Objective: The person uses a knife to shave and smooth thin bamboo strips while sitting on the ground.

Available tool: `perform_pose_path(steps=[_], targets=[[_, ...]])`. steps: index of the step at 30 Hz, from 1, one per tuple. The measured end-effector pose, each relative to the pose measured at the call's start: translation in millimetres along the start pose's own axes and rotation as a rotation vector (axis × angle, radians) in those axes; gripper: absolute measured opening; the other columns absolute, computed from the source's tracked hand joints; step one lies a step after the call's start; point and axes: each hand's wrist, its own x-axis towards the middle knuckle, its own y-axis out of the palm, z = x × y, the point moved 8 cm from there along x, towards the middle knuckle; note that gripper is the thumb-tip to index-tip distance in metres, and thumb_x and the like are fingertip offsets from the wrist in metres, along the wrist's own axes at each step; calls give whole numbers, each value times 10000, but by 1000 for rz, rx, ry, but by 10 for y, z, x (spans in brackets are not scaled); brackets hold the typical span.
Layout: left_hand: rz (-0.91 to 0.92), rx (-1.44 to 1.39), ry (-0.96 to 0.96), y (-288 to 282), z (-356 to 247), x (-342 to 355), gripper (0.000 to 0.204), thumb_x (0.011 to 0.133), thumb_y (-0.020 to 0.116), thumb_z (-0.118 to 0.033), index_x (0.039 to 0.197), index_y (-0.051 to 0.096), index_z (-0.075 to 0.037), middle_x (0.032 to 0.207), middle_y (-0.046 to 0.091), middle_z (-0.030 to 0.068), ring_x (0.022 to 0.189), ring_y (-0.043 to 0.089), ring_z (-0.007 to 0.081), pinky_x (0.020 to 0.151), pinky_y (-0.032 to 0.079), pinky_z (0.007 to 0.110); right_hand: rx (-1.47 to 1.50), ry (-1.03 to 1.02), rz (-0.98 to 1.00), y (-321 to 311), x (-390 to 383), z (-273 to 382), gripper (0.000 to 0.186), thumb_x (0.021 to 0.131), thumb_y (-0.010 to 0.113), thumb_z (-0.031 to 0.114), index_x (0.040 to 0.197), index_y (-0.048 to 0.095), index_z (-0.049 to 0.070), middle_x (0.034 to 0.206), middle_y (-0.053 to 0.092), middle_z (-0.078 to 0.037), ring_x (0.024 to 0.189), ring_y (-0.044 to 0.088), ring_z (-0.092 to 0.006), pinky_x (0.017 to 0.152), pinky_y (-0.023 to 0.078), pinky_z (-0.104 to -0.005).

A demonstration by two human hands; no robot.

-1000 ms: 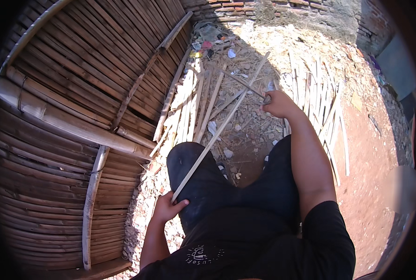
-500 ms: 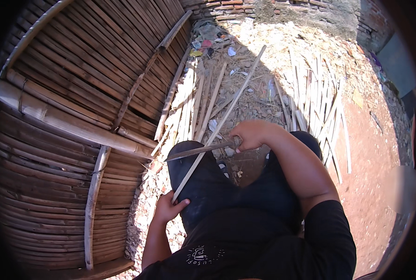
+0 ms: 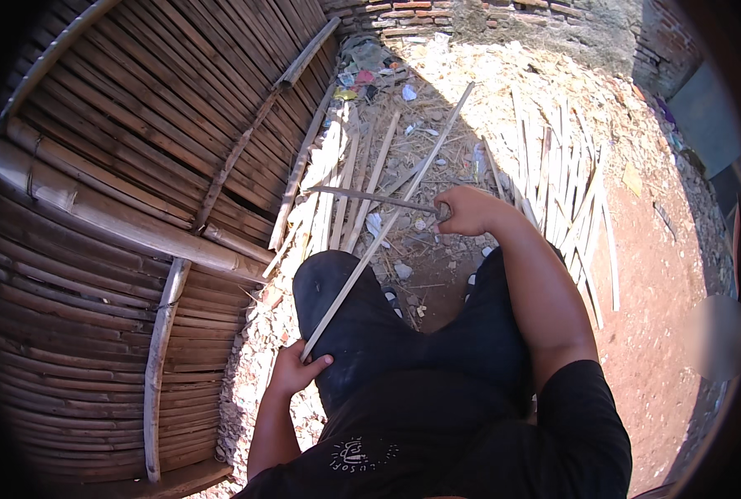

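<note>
Bamboo strip held at both ends, blade laid across it.

The left hand (image 3: 297,370), lower centre, is closed around the near end of a long bamboo strip (image 3: 387,223) running toward the upper centre. The right hand (image 3: 468,209), centre frame, is fisted on a knife (image 3: 374,198) whose blade crosses the strip. A woven bamboo panel (image 3: 121,208) fills the left.
</note>
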Motion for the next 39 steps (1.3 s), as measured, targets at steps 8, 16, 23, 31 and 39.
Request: perform_pose_path(steps=[8,16,23,31,39], targets=[[-28,48,5,-21,-35,-19,543,765,909,-461,730,571,-37,619,569,40,583,547,145,562,465,337,-79,-224,191,525,-6,585,497,791,817,416,1147,725,81,977,725,-216,999,691,-432,894,534,-516],[0,102,-12,-32,-133,-15,546,775,891,-482,748,593,-25,635,585,45,592,568,164,569,470,344,52,300,-237,-215,-18,-681,659,814,798,436,1237,666,-52,1212,697,-259,1174,646,-428,1011,507,-477],[10,79,11,-40,-185,-28,452,804,890,-392,811,629,-22,653,569,-4,592,531,97,533,436,295,30,139,-28,-50,-2,-201,599,805,814,386,1246,679,3,1185,704,-251,1147,658,-427,993,516,-477],[5,119,-15,-46,-173,-40,454,803,889,-392,809,628,-20,634,557,-6,592,525,100,544,440,301,-99,-215,196,526,-12,573,484,794,819,392,1147,720,76,1003,722,-230,1016,691,-431,880,537,-510],[-15,55,12,-25,-82,-12,542,769,910,-444,711,550,-42,608,559,37,579,543,137,552,458,326,-3,177,-187,-172,-31,-460,637,793,828,388,1285,670,15,1112,732,-222,1096,687,-399,960,533,-474]])
